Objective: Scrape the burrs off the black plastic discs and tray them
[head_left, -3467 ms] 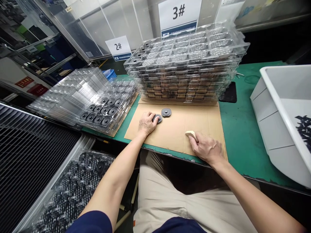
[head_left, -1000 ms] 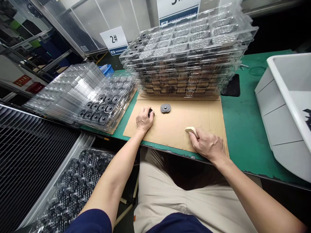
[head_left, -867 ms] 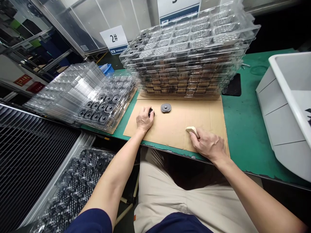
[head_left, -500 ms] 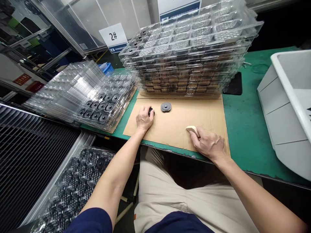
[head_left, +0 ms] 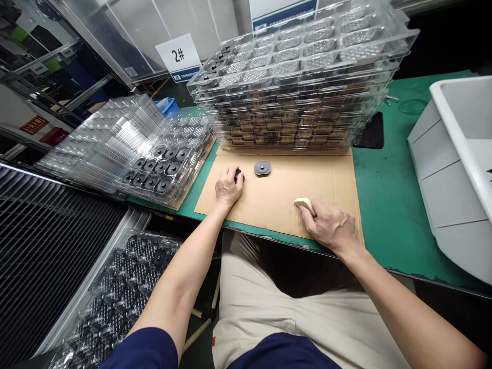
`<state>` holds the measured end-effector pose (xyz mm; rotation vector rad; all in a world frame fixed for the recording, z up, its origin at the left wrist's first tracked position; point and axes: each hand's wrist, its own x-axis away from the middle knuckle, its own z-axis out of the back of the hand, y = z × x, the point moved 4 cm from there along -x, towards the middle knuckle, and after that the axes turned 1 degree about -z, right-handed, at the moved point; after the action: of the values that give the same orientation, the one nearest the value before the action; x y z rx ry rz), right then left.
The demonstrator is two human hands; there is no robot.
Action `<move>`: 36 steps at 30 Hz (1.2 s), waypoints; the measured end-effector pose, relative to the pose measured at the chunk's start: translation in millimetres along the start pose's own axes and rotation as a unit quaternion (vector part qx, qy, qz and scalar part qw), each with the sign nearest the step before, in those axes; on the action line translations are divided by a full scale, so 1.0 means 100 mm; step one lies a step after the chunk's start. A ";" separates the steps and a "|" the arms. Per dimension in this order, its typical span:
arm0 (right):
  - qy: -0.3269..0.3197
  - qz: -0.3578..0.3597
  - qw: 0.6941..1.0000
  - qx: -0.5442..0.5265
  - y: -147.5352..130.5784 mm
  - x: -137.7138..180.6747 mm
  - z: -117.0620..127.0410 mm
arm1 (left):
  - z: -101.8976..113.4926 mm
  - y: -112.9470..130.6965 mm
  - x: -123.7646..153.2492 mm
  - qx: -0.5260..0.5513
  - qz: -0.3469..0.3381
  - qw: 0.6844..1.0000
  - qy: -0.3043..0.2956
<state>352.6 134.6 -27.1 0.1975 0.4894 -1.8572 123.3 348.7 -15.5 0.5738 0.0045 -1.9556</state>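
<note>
My left hand point(head_left: 229, 186) is closed around a small black part point(head_left: 238, 175) at the left side of a cardboard sheet point(head_left: 277, 197). Just right of it, a dark grey oval part point(head_left: 262, 168) with a small knob in its middle lies flat on the cardboard. Near the sheet's right front, my right hand point(head_left: 329, 223) grips a cream-coloured block point(head_left: 305, 204), perhaps a sponge or an eraser, between thumb and fingers. The fingers hide much of both held things.
Behind the cardboard stands a tall stack of clear plastic trays point(head_left: 288, 102). More trays point(head_left: 169, 154) at the left hold several black oval parts. A grey bin point(head_left: 434, 169) is at the right, and a black flat object point(head_left: 371, 130) lies beside the stack. Below left is another filled tray point(head_left: 126, 287).
</note>
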 end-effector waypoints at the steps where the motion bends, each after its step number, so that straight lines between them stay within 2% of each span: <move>1: 0.000 0.000 1.000 0.000 0.00 0.00 0.00 | 0.00 0.00 0.00 0.000 0.001 1.000 0.000; 21: 0.012 0.020 0.999 0.022 0.00 0.01 0.00 | 0.01 0.01 -0.01 -0.003 -0.001 1.000 0.002; 36: -0.021 0.001 1.000 0.011 0.00 0.00 0.00 | 0.01 0.01 0.01 0.001 -0.001 1.000 -0.004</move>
<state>352.4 134.5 -27.1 0.1726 0.4405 -1.8610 123.7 347.3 -14.7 0.5670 -0.0027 -1.9596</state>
